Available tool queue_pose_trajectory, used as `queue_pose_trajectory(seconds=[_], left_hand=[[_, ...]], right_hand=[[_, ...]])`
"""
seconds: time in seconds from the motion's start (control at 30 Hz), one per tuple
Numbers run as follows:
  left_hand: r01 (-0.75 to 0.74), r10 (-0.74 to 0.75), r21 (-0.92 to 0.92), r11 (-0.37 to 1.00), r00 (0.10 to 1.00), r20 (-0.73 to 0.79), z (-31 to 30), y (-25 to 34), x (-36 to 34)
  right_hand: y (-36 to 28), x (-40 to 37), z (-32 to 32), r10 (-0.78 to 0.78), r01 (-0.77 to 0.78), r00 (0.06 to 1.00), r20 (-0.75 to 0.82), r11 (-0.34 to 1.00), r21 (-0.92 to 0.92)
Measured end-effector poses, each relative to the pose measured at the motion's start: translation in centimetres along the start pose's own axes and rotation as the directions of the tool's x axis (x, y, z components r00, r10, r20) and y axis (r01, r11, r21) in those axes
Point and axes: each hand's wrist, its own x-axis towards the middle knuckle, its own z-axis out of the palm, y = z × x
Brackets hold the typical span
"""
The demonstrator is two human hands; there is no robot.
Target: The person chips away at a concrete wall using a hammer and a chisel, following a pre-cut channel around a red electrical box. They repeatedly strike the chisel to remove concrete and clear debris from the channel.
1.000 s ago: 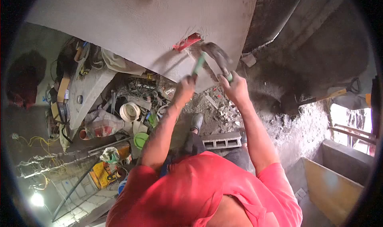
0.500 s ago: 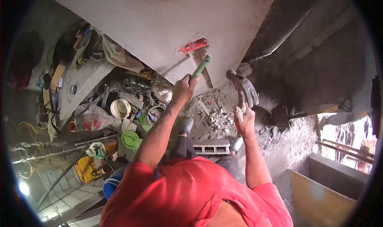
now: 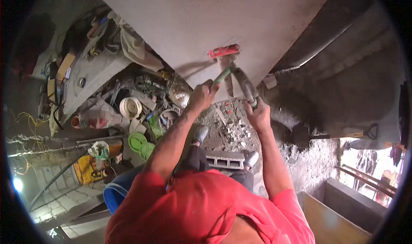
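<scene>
My left hand (image 3: 202,97) is closed round a green-handled tool (image 3: 222,75), whose far end points up to the wall. In my right hand (image 3: 259,114) is a hammer (image 3: 246,84); its head is up beside the end of the green tool, and the two look in contact. Just beyond them a red plastic box (image 3: 225,51) sits set in the grey plastered wall (image 3: 193,25), with a groove (image 3: 229,84) cut below it down to the wall's lower edge.
Rubble (image 3: 236,130) lies on the floor around a hollow concrete block (image 3: 225,160) near my feet. At left are green lids (image 3: 137,142), a white bucket (image 3: 130,108), a blue barrel (image 3: 116,194) and tangled scrap. A trough (image 3: 332,218) stands at lower right.
My right hand has swung the hammer leftward and up to the end of the green tool. The view has shifted, so the wall and red box appear further right.
</scene>
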Motion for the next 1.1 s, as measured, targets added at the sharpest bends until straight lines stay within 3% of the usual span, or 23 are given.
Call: queue_pose_trajectory(seconds=[0.03, 0.1, 0.17, 0.23, 0.3, 0.37, 0.43, 0.5, 0.6, 0.63, 0.67, 0.7, 0.73, 0.83, 0.87, 0.9, 0.97, 1.0, 1.07, 1.1], left_hand=[[-0.007, 0.007, -0.009, 1.000, 1.000, 0.011, 0.2, 0.0, -0.8], [0.041, -0.041, -0.068, 0.997, 0.999, 0.006, -0.1, 1.0, -0.4], [0.110, -0.110, -0.127, 0.986, 0.994, 0.010, -0.1, 1.2, -0.6], [0.103, -0.103, -0.131, 0.986, 0.995, 0.008, 0.4, 0.7, -0.8], [0.160, -0.155, -0.121, 0.980, 0.987, 0.045, 0.3, 0.6, -1.0], [0.202, -0.196, -0.099, 0.974, 0.978, 0.070, -0.1, 0.8, -0.6], [0.071, -0.068, -0.084, 0.994, 0.997, 0.046, 0.3, 0.7, -1.5], [0.079, -0.075, -0.096, 0.992, 0.996, 0.044, 0.6, -0.1, -1.1], [0.102, -0.100, -0.130, 0.986, 0.995, 0.022, 1.3, -0.2, -1.5], [0.106, -0.108, -0.146, 0.983, 0.994, -0.005, 1.3, -0.2, -1.5], [0.109, -0.111, -0.146, 0.983, 0.994, -0.004, 1.2, -0.4, -1.4], [0.044, -0.044, -0.031, 0.999, 0.999, 0.003, 1.3, -0.6, -1.6], [0.004, -0.005, 0.027, 1.000, 1.000, 0.014, 1.6, -0.8, -2.1], [-0.020, 0.018, 0.086, 0.996, 1.000, 0.015, 2.7, -2.5, -1.5], [0.088, -0.089, 0.037, 0.995, 0.996, 0.025, 3.4, -3.4, -1.5], [0.089, -0.090, 0.036, 0.995, 0.996, 0.025, 2.8, -2.7, -1.7], [-0.048, 0.032, 0.135, 0.990, 0.993, 0.115, 0.8, -0.2, -3.7], [-0.055, 0.039, 0.135, 0.989, 0.993, 0.115, 0.7, 0.0, -4.1], [0.180, -0.187, 0.114, 0.977, 0.981, 0.053, 0.9, 0.1, -4.8], [0.175, -0.182, 0.113, 0.978, 0.982, 0.056, 0.7, 0.4, -4.4]], right_hand=[[-0.8, -1.4, -0.6, 0.079, -0.080, 0.997, 0.016, 0.994, 0.080], [-0.4, -2.9, -1.1, 0.053, -0.049, 0.998, -0.027, 0.992, 0.116], [0.8, -4.0, -1.0, -0.207, 0.236, 0.966, -0.154, 0.950, 0.203], [3.8, -3.3, 1.6, -0.210, 0.265, 0.952, -0.224, 0.930, 0.254], [3.3, 0.2, 1.9, 0.042, -0.040, 0.999, 0.027, 0.998, -0.047], [1.5, 1.4, 0.6, 0.036, -0.038, 0.999, -0.035, 0.998, -0.053], [-0.1, -0.2, -1.4, 0.161, -0.162, 0.987, 0.017, 0.982, 0.092], [-0.4, -2.1, -2.2, 0.134, -0.132, 0.991, -0.020, 0.988, 0.082], [-1.7, -3.6, -2.6, -0.293, 0.309, 0.941, -0.169, 0.947, 0.082], [1.0, -4.0, 0.1, -0.371, 0.400, 0.894, -0.254, 0.914, 0.074], [2.6, -3.1, 1.6, -0.364, 0.369, 0.921, -0.136, 0.929, 0.017], [3.6, -1.7, 2.5, -0.338, 0.338, 0.941, -0.012, 0.940, -0.044], [3.1, -0.2, 3.5, 0.109, -0.106, 0.991, 0.071, 0.993, -0.049], [3.3, 0.5, 3.4, 0.212, -0.208, 0.972, 0.101, 0.977, -0.048], [3.3, -0.5, 3.2, 0.289, -0.286, 0.952, 0.100, 0.957, -0.042], [3.4, -1.5, 3.2, 0.289, -0.286, 0.952, 0.101, 0.957, -0.044], [4.1, -4.7, 2.9, 0.179, -0.175, 0.984, 0.003, 0.955, 0.240], [4.8, -5.7, 3.0, 0.178, -0.172, 0.984, -0.004, 0.955, 0.241], [6.4, -8.1, 3.0, 0.272, -0.281, 0.959, 0.075, 0.947, 0.158], [6.1, -8.3, 2.6, 0.274, -0.282, 0.959, 0.070, 0.946, 0.158]])
